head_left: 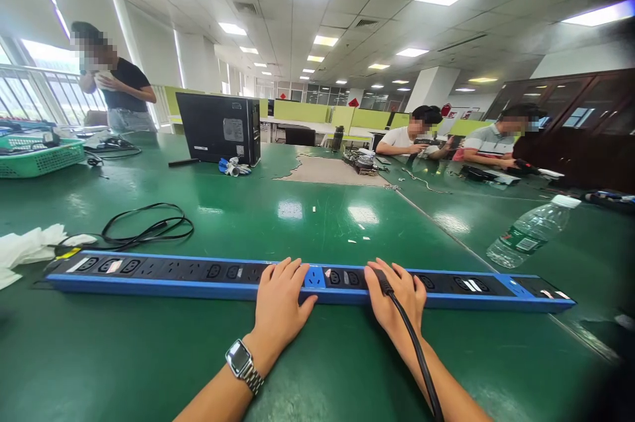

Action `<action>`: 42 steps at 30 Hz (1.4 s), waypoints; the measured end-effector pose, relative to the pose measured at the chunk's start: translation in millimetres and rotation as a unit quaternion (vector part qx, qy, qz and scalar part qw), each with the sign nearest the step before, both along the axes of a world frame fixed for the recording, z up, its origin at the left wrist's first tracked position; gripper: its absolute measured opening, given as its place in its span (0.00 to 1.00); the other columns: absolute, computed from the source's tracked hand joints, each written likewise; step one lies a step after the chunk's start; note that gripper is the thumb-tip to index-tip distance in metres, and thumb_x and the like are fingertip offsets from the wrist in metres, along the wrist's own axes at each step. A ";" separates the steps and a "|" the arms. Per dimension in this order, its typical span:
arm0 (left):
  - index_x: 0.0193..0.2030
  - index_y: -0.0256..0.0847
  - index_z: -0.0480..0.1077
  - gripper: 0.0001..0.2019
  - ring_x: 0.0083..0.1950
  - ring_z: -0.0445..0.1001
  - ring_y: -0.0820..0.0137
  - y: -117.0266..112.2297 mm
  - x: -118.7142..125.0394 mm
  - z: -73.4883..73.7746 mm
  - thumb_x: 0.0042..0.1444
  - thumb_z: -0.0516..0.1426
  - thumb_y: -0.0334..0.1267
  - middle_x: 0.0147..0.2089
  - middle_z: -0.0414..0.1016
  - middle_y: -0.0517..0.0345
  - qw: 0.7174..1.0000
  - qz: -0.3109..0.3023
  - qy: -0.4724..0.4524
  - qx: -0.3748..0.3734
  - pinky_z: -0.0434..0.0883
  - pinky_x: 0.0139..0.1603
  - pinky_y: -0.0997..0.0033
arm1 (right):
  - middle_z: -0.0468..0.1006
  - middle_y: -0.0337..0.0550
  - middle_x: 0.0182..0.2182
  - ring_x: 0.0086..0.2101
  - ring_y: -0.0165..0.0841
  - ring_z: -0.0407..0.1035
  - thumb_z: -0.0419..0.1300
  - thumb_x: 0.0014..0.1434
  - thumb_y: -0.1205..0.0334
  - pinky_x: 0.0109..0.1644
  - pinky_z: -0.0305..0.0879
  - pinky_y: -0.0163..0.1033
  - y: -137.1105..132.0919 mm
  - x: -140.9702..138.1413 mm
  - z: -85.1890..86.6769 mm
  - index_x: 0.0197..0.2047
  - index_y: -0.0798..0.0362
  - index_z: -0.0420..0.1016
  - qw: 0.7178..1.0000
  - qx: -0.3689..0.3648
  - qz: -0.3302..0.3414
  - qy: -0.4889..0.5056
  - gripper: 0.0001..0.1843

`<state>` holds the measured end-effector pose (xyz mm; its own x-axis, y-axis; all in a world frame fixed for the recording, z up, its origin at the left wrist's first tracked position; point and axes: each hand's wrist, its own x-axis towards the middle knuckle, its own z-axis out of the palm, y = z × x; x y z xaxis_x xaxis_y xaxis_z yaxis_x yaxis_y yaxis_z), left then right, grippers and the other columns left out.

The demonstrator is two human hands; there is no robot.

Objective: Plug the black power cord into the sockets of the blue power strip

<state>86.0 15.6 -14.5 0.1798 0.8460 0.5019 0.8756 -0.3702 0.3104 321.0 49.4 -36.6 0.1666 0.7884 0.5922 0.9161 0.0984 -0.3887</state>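
A long blue-and-black power strip [198,270] lies across the green table in front of me, its sockets facing up. My left hand [281,296], with a watch on the wrist, grips the strip left of a blue socket section [314,278]. Its fingers lie over the top and its thumb is at the front edge. Farther right, my right hand [399,296] holds a black power cord plug [385,284] against the strip. Whether the plug sits in a socket is hidden by the hand. The plug's black cord [415,346] runs down over my right forearm toward me.
Coiled black cable [149,230] and white tissue [30,250] lie left. A plastic bottle [528,237] stands tilted in view at right. Behind are a computer case [213,127], gloves [234,167], a green basket [44,161] and cardboard [327,170]. Several people work around the table.
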 end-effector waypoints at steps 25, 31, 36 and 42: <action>0.57 0.44 0.68 0.23 0.62 0.67 0.54 -0.3 0.8 2.2 0.53 0.61 0.39 0.60 0.72 0.51 1.000 0.006 -0.006 0.002 0.61 0.62 0.48 | 0.72 0.57 0.56 0.56 0.52 0.62 0.52 0.52 0.27 0.60 0.51 0.59 -3.9 15.7 -19.9 0.58 0.56 0.69 0.998 0.022 0.007 -0.060 0.46; 0.57 0.44 0.68 0.23 0.62 0.67 0.54 0.8 1.2 2.5 0.52 0.61 0.39 0.60 0.72 0.51 1.000 0.004 -0.002 -0.001 0.61 0.62 0.47 | 0.74 0.50 0.55 0.56 0.51 0.62 0.51 0.54 0.29 0.60 0.50 0.59 -5.1 12.0 -9.7 0.53 0.48 0.75 0.999 -0.001 0.009 -0.045 0.37; 0.57 0.44 0.68 0.24 0.62 0.67 0.54 0.9 0.6 2.3 0.52 0.61 0.39 0.60 0.72 0.50 1.000 0.005 -0.004 -0.003 0.61 0.62 0.46 | 0.78 0.51 0.51 0.50 0.47 0.70 0.52 0.58 0.35 0.56 0.59 0.53 2.5 12.6 9.0 0.56 0.52 0.72 0.997 0.018 0.068 -0.021 0.35; 0.57 0.44 0.68 0.23 0.62 0.66 0.54 1.6 1.0 2.1 0.53 0.61 0.39 0.60 0.72 0.51 1.000 0.004 -0.003 -0.008 0.61 0.62 0.46 | 0.81 0.47 0.44 0.45 0.41 0.73 0.49 0.65 0.49 0.53 0.62 0.48 5.9 14.0 12.6 0.47 0.50 0.78 0.989 0.035 0.138 -0.040 0.22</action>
